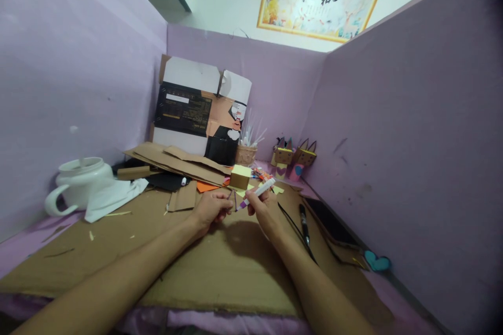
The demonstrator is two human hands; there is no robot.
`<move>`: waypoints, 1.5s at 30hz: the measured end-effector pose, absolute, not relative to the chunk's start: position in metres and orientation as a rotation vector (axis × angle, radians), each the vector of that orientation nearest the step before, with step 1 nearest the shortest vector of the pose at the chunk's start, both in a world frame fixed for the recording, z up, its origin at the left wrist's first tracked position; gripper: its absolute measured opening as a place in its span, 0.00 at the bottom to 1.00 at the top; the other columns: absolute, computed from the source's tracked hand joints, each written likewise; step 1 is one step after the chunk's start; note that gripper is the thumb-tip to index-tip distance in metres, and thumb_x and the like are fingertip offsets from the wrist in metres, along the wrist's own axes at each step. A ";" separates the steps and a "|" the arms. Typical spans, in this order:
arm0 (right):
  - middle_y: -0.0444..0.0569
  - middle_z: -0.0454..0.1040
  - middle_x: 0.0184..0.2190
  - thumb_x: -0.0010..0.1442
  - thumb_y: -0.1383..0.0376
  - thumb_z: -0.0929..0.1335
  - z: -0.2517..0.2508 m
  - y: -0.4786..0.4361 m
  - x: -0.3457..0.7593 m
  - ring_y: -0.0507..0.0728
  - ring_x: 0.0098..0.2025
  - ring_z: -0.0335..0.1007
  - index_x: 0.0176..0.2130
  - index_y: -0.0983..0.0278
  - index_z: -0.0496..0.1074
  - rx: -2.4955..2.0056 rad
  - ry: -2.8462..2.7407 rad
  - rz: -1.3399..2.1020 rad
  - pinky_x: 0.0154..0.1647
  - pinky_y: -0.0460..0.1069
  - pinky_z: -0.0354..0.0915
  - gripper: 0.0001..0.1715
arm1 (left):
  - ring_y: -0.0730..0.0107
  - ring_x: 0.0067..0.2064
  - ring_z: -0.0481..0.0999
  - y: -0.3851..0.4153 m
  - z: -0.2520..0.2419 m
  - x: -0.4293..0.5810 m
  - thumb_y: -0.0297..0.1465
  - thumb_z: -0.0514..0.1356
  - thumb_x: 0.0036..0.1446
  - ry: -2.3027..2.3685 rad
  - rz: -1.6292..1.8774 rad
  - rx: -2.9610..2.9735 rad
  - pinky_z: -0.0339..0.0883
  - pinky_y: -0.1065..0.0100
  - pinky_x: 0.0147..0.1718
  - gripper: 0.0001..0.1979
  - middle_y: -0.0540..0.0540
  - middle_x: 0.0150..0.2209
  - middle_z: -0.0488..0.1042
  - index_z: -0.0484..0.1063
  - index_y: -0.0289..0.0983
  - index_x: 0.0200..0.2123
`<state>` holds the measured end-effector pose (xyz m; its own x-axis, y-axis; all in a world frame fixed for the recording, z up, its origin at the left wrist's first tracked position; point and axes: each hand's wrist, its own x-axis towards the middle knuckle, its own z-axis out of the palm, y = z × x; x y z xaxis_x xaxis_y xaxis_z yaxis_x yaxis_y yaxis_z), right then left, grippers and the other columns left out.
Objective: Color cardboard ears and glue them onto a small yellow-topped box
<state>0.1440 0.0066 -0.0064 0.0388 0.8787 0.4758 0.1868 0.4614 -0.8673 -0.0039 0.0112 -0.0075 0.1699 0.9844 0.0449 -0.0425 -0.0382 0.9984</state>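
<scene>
My left hand [215, 208] pinches a small triangular cardboard piece [232, 200] with purple along its edges. In my right hand [262, 208] is a marker [259, 192] with a white barrel and a purple end. Its purple tip points down and left, at the edge of the triangle or very close to it; whether they touch I cannot tell. Both hands are closed and held above the cardboard sheet [220, 277]. Just behind them stands a small cardboard box [240, 177] with a pale yellow top.
A white pot [84, 183] with a white cloth [113, 199] stands at left. Behind lie cardboard strips [184, 165] and an unfolded carton [188, 110]. Cardboard figures [283, 157] with pointed ears stand at the back right. A black pen [304, 222] and a dark phone-like slab [332, 222] lie right.
</scene>
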 end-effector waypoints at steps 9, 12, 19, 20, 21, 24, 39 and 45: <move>0.41 0.64 0.12 0.54 0.57 0.64 -0.004 0.006 0.144 0.50 0.16 0.60 0.21 0.66 0.68 -0.993 -1.435 0.666 0.20 0.45 0.57 0.17 | 0.83 0.12 0.55 0.013 -0.009 -0.004 0.32 0.60 0.36 1.040 1.133 1.283 0.43 0.76 0.11 0.08 0.54 0.12 0.64 0.65 0.34 0.16; 0.41 0.63 0.10 0.53 0.58 0.65 -0.002 0.005 0.144 0.50 0.15 0.59 0.19 0.66 0.67 -1.032 -1.449 0.666 0.19 0.45 0.56 0.17 | 0.83 0.12 0.55 0.013 -0.009 -0.004 0.31 0.60 0.36 1.038 1.135 1.275 0.43 0.76 0.11 0.07 0.54 0.12 0.64 0.65 0.34 0.16; 0.41 0.62 0.10 0.52 0.58 0.65 -0.001 0.004 0.144 0.49 0.14 0.57 0.19 0.66 0.67 -1.011 -1.455 0.723 0.18 0.44 0.54 0.17 | 0.83 0.11 0.55 0.013 -0.010 -0.005 0.30 0.59 0.37 1.033 1.136 1.280 0.43 0.76 0.11 0.06 0.54 0.12 0.65 0.65 0.34 0.16; 0.41 0.62 0.10 0.52 0.58 0.65 -0.002 0.004 0.144 0.49 0.14 0.57 0.19 0.66 0.67 -1.003 -1.441 0.719 0.18 0.44 0.54 0.17 | 0.83 0.11 0.55 0.014 -0.010 -0.005 0.30 0.59 0.37 1.036 1.131 1.280 0.43 0.76 0.11 0.07 0.54 0.12 0.65 0.65 0.34 0.16; 0.41 0.63 0.10 0.52 0.58 0.65 -0.002 0.005 0.144 0.49 0.14 0.58 0.20 0.66 0.68 -0.994 -1.425 0.710 0.18 0.44 0.55 0.17 | 0.83 0.11 0.55 0.014 -0.010 -0.005 0.31 0.60 0.37 1.037 1.126 1.282 0.43 0.76 0.11 0.07 0.54 0.12 0.64 0.65 0.34 0.16; 0.41 0.63 0.11 0.53 0.58 0.65 -0.004 0.006 0.144 0.50 0.15 0.59 0.20 0.66 0.68 -0.984 -1.407 0.674 0.19 0.45 0.56 0.17 | 0.83 0.11 0.55 0.014 -0.011 -0.005 0.31 0.60 0.37 1.039 1.119 1.286 0.43 0.76 0.11 0.07 0.54 0.12 0.64 0.65 0.34 0.16; 0.41 0.62 0.10 0.52 0.59 0.65 0.001 0.002 0.144 0.49 0.14 0.57 0.20 0.66 0.68 -1.007 -1.478 0.732 0.18 0.44 0.55 0.16 | 0.83 0.11 0.55 0.014 -0.009 -0.003 0.31 0.59 0.36 1.042 1.128 1.280 0.42 0.76 0.11 0.06 0.55 0.12 0.64 0.65 0.34 0.16; 0.41 0.63 0.10 0.53 0.58 0.65 0.000 0.006 0.145 0.49 0.15 0.58 0.19 0.65 0.67 -1.028 -1.454 0.677 0.19 0.44 0.56 0.17 | 0.83 0.11 0.55 0.014 -0.010 -0.004 0.31 0.59 0.36 1.039 1.118 1.281 0.43 0.76 0.11 0.07 0.55 0.12 0.64 0.65 0.34 0.16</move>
